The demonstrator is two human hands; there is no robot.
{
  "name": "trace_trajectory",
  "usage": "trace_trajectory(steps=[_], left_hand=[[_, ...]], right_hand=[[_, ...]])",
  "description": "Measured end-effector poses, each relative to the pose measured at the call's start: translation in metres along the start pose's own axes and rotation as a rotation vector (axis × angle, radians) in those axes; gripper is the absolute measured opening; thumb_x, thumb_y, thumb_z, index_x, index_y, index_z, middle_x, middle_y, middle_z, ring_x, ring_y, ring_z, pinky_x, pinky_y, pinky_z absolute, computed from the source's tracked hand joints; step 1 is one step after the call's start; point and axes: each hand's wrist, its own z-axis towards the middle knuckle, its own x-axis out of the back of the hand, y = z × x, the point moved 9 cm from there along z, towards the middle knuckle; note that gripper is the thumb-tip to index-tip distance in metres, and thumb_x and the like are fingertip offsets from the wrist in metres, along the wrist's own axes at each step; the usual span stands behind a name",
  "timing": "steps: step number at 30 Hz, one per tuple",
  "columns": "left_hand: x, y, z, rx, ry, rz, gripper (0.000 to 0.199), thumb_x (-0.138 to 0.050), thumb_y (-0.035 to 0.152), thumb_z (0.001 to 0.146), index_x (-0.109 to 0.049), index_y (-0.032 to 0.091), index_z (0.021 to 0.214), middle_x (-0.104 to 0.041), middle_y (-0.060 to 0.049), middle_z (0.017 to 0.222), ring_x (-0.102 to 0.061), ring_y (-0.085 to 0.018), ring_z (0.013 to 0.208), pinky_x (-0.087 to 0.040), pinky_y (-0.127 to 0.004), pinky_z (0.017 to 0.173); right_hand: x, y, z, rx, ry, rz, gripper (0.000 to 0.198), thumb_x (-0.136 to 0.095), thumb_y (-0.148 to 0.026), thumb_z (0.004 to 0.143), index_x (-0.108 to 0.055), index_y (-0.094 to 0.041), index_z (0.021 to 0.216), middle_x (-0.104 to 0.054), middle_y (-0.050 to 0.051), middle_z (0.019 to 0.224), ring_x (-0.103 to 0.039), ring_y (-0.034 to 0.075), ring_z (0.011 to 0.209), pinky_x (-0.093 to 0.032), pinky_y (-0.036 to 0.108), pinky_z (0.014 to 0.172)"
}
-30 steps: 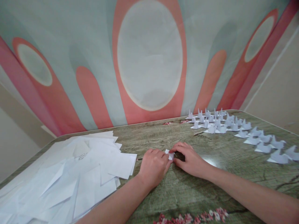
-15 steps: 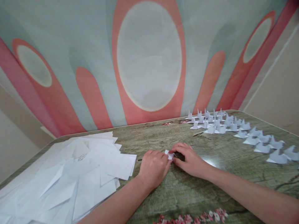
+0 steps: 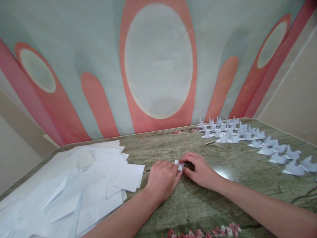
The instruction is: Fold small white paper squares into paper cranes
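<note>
Your left hand, fingers curled inward, pinches the small folded paper against the tabletop; your right hand, thumb and forefinger arched, grips its other side. For a clean crease, keep edges flush and both sides steadied. One visible corner points away and leftward; fingers hide the long axis. Beyond, rightward, stand folded birds.

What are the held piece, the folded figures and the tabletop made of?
Held piece: probably matte paper; white, straight-edged. Folded figures: matte paper, judging by thin pointed flaps. Tabletop: semi-gloss wood-look, grained, reflecting light; real or printed, can't tell.
</note>
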Motion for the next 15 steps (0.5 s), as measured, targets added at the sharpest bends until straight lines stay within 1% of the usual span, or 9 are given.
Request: trace_trajectory(steps=[9, 15], left_hand=[[0.0001, -0.0058, -0.0005, 0.031, 0.025, -0.034, 0.018, -0.049, 0.033, 0.087, -0.061, 0.019, 0.086, -0.066, -0.003, 0.077, -0.061, -0.018, 0.075, -0.044, -0.03, 0.066], [-0.0016, -0.0076, -0.0011, 0.05, 0.007, -0.055, 0.019, -0.047, 0.032, 0.087, -0.061, 0.02, 0.089, -0.066, -0.003, 0.081, -0.061, -0.019, 0.077, -0.045, -0.03, 0.068]], right_hand=[[0.0004, -0.0014, 0.0026, -0.038, 0.015, -0.027, 0.021, -0.056, -0.01, 0.066, -0.062, -0.021, 0.082, -0.062, 0.003, 0.086, -0.053, 0.02, 0.085, -0.037, 0.035, 0.079], [0.0009, -0.0014, 0.004, -0.048, 0.012, -0.02, 0.015, -0.056, -0.013, 0.07, -0.063, -0.021, 0.081, -0.063, 0.002, 0.086, -0.053, 0.02, 0.084, -0.036, 0.035, 0.078]])
